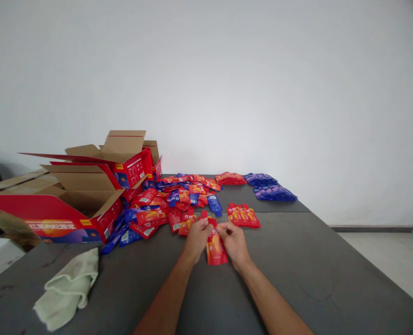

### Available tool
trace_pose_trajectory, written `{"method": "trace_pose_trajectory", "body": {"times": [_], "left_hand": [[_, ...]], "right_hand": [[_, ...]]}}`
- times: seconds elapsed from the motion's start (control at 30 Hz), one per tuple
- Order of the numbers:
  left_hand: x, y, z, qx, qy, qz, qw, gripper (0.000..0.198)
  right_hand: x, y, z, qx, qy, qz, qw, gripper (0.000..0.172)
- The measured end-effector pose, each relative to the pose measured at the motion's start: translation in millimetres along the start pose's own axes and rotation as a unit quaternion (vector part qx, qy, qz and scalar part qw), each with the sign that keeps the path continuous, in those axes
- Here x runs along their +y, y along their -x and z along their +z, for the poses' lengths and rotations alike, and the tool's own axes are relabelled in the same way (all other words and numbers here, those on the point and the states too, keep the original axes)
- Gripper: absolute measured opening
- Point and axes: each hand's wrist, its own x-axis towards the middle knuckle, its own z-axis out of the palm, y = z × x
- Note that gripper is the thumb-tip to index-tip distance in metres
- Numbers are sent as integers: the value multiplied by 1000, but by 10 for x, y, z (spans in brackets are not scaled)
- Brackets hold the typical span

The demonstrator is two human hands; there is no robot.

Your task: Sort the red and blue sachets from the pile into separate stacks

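A red pouch (pixel 216 249) with orange print is held upright between both hands, near the middle of the dark table. My left hand (pixel 196 241) pinches its upper left edge, while my right hand (pixel 235 243) grips the upper right corner with thumb and forefinger. Just beyond my right hand lies a short overlapping row of red pouches (pixel 243 216). Behind my left hand, a loose red pouch (pixel 187 222) rests at the near edge of a mixed heap of red and blue pouches (pixel 150 216). My fingers cover part of the held pouch's top.
Open red cardboard boxes (pixel 60 209) stand along the left side, flaps raised. A pale green cloth (pixel 70 284) lies crumpled at the front left. Against the wall are stacked red pouches (pixel 230 178) and stacked blue pouches (pixel 274 191). The table's right edge slants toward me.
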Motion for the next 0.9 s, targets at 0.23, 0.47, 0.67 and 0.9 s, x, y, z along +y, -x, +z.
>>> {"method": "trace_pose_trajectory", "body": {"times": [0.23,0.47,0.67,0.9], "left_hand": [[48,-18,10,31,-68,9,997,22],[63,-10,-13,43,-171,101,979,25],[42,6,59,41,-132,73,988,26],[-113,11,39,-76,-6,-82,994,23]], "right_hand": [[12,-1,-13,-10,29,-22,999,20],[39,4,0,-25,-36,13,999,23],[-10,9,3,-14,-121,79,989,25],[120,-62,-67,56,-80,60,993,40]]}}
